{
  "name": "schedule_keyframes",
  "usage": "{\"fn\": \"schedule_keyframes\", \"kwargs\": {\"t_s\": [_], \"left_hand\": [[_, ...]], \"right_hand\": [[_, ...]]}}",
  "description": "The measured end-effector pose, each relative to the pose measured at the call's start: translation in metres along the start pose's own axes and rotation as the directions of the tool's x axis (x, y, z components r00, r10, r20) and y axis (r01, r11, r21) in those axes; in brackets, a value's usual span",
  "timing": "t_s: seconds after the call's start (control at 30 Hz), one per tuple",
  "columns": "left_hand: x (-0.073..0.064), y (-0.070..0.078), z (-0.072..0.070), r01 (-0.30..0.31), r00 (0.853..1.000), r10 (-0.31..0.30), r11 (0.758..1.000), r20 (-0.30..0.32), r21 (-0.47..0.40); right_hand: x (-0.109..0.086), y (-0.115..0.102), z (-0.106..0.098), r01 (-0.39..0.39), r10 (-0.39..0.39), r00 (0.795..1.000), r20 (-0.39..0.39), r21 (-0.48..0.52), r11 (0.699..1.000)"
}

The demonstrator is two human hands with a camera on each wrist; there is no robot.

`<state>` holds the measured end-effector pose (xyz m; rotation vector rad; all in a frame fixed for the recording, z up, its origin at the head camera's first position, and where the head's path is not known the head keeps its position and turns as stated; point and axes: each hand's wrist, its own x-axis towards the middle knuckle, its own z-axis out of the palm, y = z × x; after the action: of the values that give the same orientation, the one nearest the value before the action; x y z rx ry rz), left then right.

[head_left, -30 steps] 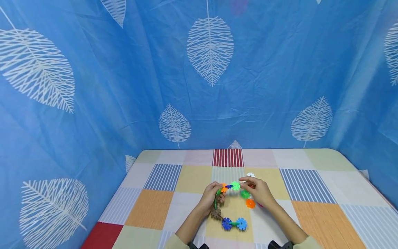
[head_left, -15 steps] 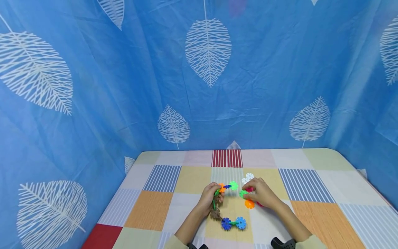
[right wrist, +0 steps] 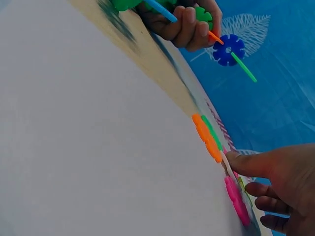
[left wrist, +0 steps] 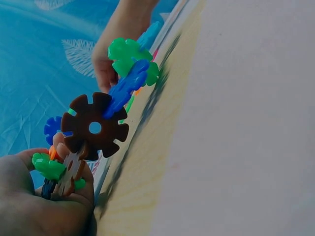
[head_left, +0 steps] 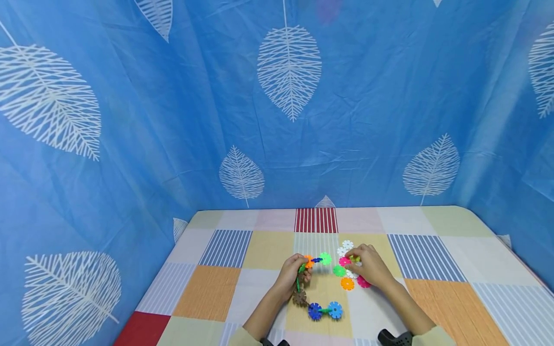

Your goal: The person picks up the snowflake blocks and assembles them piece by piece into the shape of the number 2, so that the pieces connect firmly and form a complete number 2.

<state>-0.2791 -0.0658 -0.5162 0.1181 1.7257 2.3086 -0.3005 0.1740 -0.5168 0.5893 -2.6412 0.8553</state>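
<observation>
My left hand (head_left: 291,275) grips the middle of a chain of interlocking snowflake discs. From it a brown disc (left wrist: 95,127), a dark blue disc (head_left: 315,312) and a light blue disc (head_left: 335,310) curve toward the front. An orange disc (head_left: 308,261), a small dark blue one and a light green disc (head_left: 325,258) stick out to the right. My right hand (head_left: 373,266) is over the loose discs, thumb and index finger apart. Its fingertips are right at a pink disc (head_left: 344,261) and a yellow-green disc (head_left: 355,259), partly hidden.
Around the right hand lie white discs (head_left: 347,245), a green disc (head_left: 339,270), an orange disc (head_left: 347,283) and another pink disc (head_left: 363,282). The table has a patchwork cloth (head_left: 259,293). Blue leaf-print curtains (head_left: 368,120) stand behind and at the sides.
The right hand has moved from beside the chain's light green end to the loose discs, then shifted slightly right, uncovering the green and pink ones. The left hand keeps its grip.
</observation>
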Motion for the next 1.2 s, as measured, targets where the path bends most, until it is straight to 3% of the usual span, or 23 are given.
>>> {"fn": "schedule_keyframes", "kwargs": {"t_s": [0.23,0.33,0.43,0.53,0.67,0.87,1.0,1.2], "left_hand": [[0.002,-0.003,-0.001,-0.013,1.000,0.013,1.000,0.002,-0.012],[0.001,-0.003,0.000,-0.019,1.000,0.019,1.000,0.002,0.002],[0.001,-0.003,0.001,-0.021,1.000,0.021,1.000,0.006,0.019],[0.002,-0.004,0.001,-0.016,1.000,0.016,1.000,0.003,0.024],[0.002,-0.004,0.001,-0.015,1.000,0.015,1.000,-0.018,0.021],[0.001,-0.003,0.001,-0.016,0.999,0.017,1.000,-0.034,0.022],[0.001,-0.003,0.001,-0.019,0.999,0.021,0.999,-0.030,0.042],[0.002,-0.004,-0.001,-0.030,0.999,0.031,0.998,-0.025,0.053]], "right_hand": [[0.000,-0.003,-0.002,-0.032,0.033,0.999,0.004,-0.034,0.999],[0.000,-0.002,-0.001,-0.048,0.048,0.999,0.019,0.003,0.999],[0.001,-0.002,-0.001,-0.080,0.078,0.997,0.026,0.101,0.992],[0.002,-0.002,0.000,-0.105,0.101,0.995,0.029,0.287,0.952],[0.002,-0.006,0.000,-0.072,0.071,0.997,0.022,0.501,0.862],[0.002,-0.022,-0.007,-0.022,0.002,0.999,0.034,0.607,0.794],[0.000,-0.038,-0.016,-0.028,-0.007,0.998,0.055,0.621,0.783],[-0.002,-0.044,-0.018,-0.029,0.001,0.999,0.047,0.605,0.795]]}}
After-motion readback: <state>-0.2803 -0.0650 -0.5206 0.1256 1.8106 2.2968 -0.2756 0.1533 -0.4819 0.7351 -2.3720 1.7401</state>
